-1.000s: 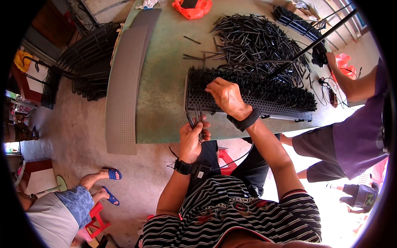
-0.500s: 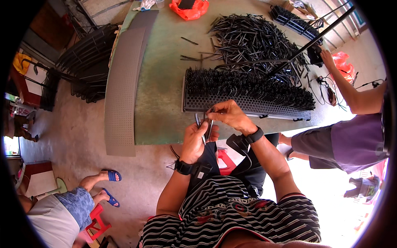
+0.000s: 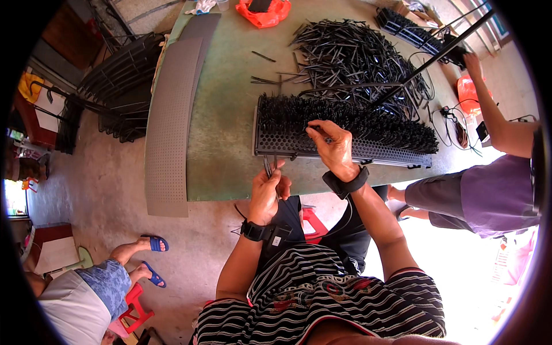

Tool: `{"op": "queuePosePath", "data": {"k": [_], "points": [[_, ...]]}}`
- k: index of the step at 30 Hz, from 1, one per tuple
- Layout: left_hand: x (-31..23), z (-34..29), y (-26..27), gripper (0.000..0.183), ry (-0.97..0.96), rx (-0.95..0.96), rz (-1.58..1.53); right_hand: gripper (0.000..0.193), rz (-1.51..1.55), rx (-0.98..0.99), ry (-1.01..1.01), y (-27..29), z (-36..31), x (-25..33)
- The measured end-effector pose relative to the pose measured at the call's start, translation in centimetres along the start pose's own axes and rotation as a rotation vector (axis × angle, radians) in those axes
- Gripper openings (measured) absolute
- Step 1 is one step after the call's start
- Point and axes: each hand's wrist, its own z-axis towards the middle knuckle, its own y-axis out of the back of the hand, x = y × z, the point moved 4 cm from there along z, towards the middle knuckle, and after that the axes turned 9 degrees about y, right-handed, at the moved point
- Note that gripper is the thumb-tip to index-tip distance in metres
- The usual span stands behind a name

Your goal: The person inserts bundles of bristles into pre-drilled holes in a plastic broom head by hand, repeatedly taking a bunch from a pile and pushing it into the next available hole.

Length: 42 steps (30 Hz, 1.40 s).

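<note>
My left hand (image 3: 265, 198) is closed around a few thin black strips (image 3: 268, 168) at the table's near edge, their ends sticking up past the fingers. My right hand (image 3: 336, 150) reaches over a perforated dark panel (image 3: 391, 152), fingertips pinched together by the lower border of its bristles. Whatever those fingertips hold blends into the black behind them. Dense rows of short black strips (image 3: 287, 115) stand out of the panel's holes, while a band of bare holes runs along the near side. Beyond the panel lies a big heap of loose black strips (image 3: 351, 54).
Grey perforated sheets (image 3: 167, 126) lie along the table's left side. A dark pole (image 3: 437, 56) slants over the heap. At right a co-worker's arm (image 3: 489, 109) reaches toward another bristled panel (image 3: 408, 31). An orange bag (image 3: 264, 14) sits at the far edge.
My right hand has left the strips by my left hand and moved up and right onto the panel. My left hand has shifted slightly down and left. The co-worker's hand has moved farther away.
</note>
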Motion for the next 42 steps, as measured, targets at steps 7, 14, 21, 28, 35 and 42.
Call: {"op": "queuePosePath", "data": {"k": [7,14,21,28,35,42], "points": [[-0.4,-0.1,-0.2,0.030,0.100,-0.018,-0.115,0.014,-0.035,-0.007,-0.046,-0.7,0.0,0.1],[-0.6,-0.2,-0.5,0.031,0.096,0.013,-0.114,0.013,-0.052,0.020,-0.050,-1.3,-0.2,0.5],[-1.1,-0.4,-0.6,0.031,0.092,0.014,-0.098,0.013,-0.223,0.144,0.070,-1.7,1.0,1.3],[-1.2,-0.3,-0.9,0.030,0.110,0.025,-0.112,0.017,-0.183,0.219,0.310,-2.3,2.5,1.4],[-1.3,0.1,-1.2,0.029,0.137,0.044,-0.138,0.036,-0.345,0.335,0.519,-2.7,1.7,1.6],[-0.9,0.7,-0.9,0.026,0.166,0.052,-0.262,0.039,-0.230,0.452,0.852,-1.1,-3.2,4.6]]}}
